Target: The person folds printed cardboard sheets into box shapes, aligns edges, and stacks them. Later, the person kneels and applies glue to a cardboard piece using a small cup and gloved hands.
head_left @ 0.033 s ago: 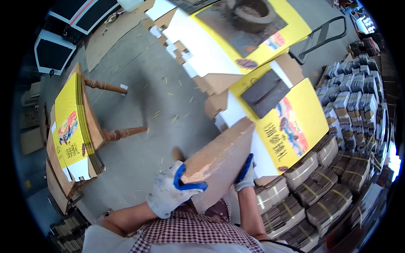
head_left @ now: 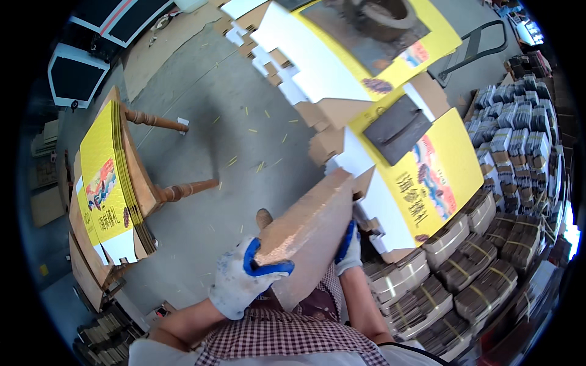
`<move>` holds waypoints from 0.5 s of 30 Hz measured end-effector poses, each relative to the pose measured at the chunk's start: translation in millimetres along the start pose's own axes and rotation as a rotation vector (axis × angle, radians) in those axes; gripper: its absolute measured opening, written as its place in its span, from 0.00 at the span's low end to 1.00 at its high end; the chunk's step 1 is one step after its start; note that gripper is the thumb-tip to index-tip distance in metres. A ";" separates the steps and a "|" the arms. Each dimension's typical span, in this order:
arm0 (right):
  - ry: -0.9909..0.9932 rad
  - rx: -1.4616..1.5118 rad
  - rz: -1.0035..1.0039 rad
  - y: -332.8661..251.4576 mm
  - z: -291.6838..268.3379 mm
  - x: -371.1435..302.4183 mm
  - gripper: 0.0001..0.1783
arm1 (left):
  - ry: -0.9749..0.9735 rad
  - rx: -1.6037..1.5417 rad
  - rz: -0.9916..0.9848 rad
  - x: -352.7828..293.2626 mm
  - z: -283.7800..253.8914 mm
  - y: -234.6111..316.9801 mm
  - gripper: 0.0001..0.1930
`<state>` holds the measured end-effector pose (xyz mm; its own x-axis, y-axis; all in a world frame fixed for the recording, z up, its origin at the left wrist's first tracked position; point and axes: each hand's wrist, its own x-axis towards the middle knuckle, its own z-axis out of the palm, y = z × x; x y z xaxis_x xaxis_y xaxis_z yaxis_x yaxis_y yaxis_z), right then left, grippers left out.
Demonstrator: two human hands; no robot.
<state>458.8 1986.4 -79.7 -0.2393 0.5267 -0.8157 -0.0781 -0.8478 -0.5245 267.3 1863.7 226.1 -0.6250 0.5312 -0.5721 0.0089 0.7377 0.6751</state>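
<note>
My left hand (head_left: pixel 237 280), in a white glove with blue palm, curls round the near left end of a thick, wedge-looking brown slab (head_left: pixel 317 256). My right hand (head_left: pixel 349 249), gloved alike, presses the slab's right face with fingers extended. Its material is unclear. The slab is tilted in front of my checked apron. Beyond its far end lies a stack of yellow printed cardboard sheets (head_left: pixel 467 143) with white and brown flaps. A dark metal block with a handle (head_left: pixel 397 129) rests on this stack.
Another yellow cardboard stack (head_left: pixel 317 58) bears a rusty round weight (head_left: pixel 384 18). At left, a wooden stand with turned legs (head_left: pixel 190 189) carries more yellow sheets (head_left: pixel 104 201). Strapped cardboard bundles (head_left: pixel 467 259) fill the right. A cart handle (head_left: pixel 473 52) stands behind; yellow scraps dot the floor.
The slab's far end has come away to the left from the yellow stack's flaps, uncovering more of them. Both hands keep their hold. The surroundings have shifted slightly rightward in view.
</note>
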 end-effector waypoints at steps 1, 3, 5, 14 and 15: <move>-0.030 -0.075 0.098 43.8 21.9 -4.7 0.33 | -0.010 -0.050 -0.113 -1.3 -27.3 -20.0 0.25; -0.061 -0.336 0.053 122.3 39.5 21.6 0.34 | 0.046 0.112 -0.160 9.7 -43.2 -63.9 0.24; -0.105 -0.457 0.310 130.4 98.6 10.7 0.36 | 0.153 0.100 -0.188 25.1 -33.8 -125.6 0.24; -0.175 -0.562 0.278 355.2 82.2 262.9 0.37 | 0.102 0.370 -0.150 259.5 34.8 -342.9 0.28; -0.192 -0.770 0.158 368.8 76.8 286.5 0.37 | 0.118 0.314 -0.117 286.7 46.1 -380.2 0.27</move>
<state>287.1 1819.9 -488.1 -0.3595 0.3255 -0.8746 0.6419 -0.5941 -0.4849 120.7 1754.7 -216.0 -0.7216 0.3970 -0.5672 0.1601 0.8927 0.4212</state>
